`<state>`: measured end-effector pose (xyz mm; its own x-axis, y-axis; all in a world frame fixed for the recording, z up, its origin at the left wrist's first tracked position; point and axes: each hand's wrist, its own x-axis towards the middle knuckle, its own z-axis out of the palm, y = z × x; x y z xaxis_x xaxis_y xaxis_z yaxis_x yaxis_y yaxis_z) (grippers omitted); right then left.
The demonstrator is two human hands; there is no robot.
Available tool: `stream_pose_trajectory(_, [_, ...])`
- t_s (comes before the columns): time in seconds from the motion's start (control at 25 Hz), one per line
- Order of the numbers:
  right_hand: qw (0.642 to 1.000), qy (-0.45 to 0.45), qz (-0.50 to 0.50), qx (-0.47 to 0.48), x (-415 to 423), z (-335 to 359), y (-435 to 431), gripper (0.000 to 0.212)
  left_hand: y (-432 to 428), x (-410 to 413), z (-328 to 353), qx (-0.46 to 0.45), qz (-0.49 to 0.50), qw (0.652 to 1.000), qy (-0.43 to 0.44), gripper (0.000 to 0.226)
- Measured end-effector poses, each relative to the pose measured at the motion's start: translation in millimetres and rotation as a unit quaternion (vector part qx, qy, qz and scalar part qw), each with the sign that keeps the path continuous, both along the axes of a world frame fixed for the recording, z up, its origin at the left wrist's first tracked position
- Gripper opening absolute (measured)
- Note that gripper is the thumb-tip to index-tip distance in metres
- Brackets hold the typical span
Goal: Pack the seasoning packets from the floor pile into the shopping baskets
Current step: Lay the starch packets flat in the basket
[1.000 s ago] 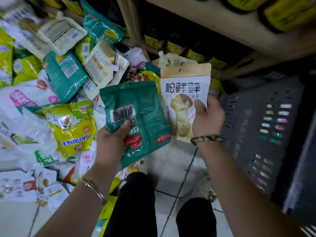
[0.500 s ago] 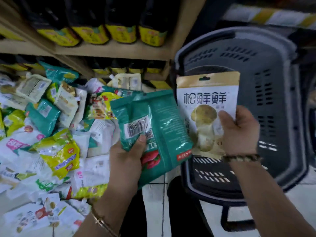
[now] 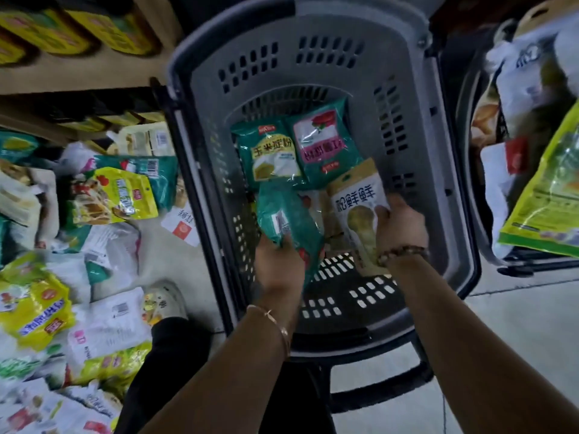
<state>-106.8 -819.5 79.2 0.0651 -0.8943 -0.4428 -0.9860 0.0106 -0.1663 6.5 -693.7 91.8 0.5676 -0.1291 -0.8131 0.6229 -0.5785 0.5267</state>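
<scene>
Head camera looks steeply down into basket (image 3: pixel 313 36).

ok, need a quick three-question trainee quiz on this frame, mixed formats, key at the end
1. True or false: the left hand grips a teal packet inside the grey basket.
2. The right hand holds: A) a yellow packet; B) a white-and-tan mushroom packet; C) nothing.
3. How many unheld teal packets lie at the basket's far end?
Key: 1 true; 2 B; 3 two.
</scene>
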Motion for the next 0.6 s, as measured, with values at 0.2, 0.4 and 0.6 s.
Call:
stream_pose_trajectory(0.2, [0.996,-0.006,-0.033,0.081,-5.9,-76.5,-13.7,0.025,-13.9,-25.9,-76.4,0.064,0.111,0.983,0.132,0.027])
stream_pose_trajectory(0.4, [0.993,-0.024,-0.034,0.108,-12.5,-134.4,-16.9,0.031,-8.9,-18.6,-130.3,0.073,0.098,0.988,0.092,0.025])
stream_pose_trajectory(0.6, [0.995,-0.014,-0.069,0.070,-20.0,-153.8,-8.6,0.036,0.3,-7.6,-145.7,0.088,0.093,0.984,0.126,0.045])
